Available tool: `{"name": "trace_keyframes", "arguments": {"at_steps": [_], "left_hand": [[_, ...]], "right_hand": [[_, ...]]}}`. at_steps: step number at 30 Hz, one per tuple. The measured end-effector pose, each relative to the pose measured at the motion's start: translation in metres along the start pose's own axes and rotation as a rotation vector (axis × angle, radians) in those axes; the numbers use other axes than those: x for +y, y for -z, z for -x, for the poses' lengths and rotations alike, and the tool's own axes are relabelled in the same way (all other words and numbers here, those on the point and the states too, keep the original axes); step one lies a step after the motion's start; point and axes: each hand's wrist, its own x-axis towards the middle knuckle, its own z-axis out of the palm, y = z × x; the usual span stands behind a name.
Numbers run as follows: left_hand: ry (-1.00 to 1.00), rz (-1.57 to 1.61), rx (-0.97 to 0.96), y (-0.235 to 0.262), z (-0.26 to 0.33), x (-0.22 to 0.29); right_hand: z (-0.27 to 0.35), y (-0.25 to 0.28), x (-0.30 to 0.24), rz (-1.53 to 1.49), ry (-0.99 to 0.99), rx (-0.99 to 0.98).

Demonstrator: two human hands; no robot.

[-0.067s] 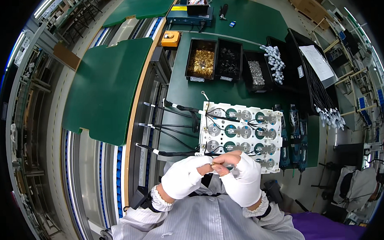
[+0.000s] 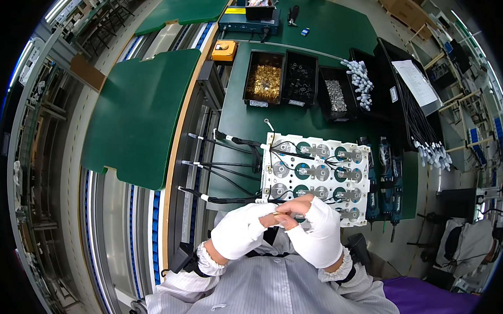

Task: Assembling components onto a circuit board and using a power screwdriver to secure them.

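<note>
Small brass-coloured part (image 2: 277, 213): held in front of the person's torso, at the near-left corner of a white cell-holder panel (image 2: 290, 179); its shape is mostly hidden by fingers. Left hand (image 2: 237, 230), in a white glove with bare fingertips: thumb and finger drawn together, clamped on the part. Right hand (image 2: 316, 232), gloved alike: fingertips pinched together on the same part, meeting those of the left. Right hand overlaps the panel's near edge in view; contact with the panel cannot be told. Panel lies flat on the green bench (image 2: 233, 110), bearing rows of round cell ends and grey metal tabs. Black cables (image 2: 230, 174) run out from its left side, ends spread toward the conveyor (image 2: 140, 227). Just right of the panel, teal-and-black power screwdrivers (image 2: 385, 199) side by side. Beyond the panel, left to right: black bin (image 2: 258, 101) of brass-coloured pieces; second black bin (image 2: 295, 102) of small black pieces; third bin (image 2: 333, 115) of silver-coloured hardware; then a bundle of pale-tipped leads (image 2: 361, 81). Orange box (image 2: 224, 50) near the bench's left edge.
</note>
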Motion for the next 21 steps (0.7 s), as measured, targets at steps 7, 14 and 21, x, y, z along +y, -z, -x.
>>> {"name": "trace_keyframes", "arguments": {"at_steps": [7, 14, 21], "left_hand": [[0.502, 0.417, 0.528, 0.0, 0.013, -0.002], [0.605, 0.59, 0.568, 0.001, 0.018, -0.009], [0.677, 0.613, 0.502, -0.001, 0.015, -0.013]], "right_hand": [[-0.03, 0.002, -0.003, 0.262, 0.276, -0.343], [-0.031, 0.0, -0.002, 0.703, 0.541, -0.531], [-0.025, -0.003, -0.002, 0.766, 0.641, -0.629]]}}
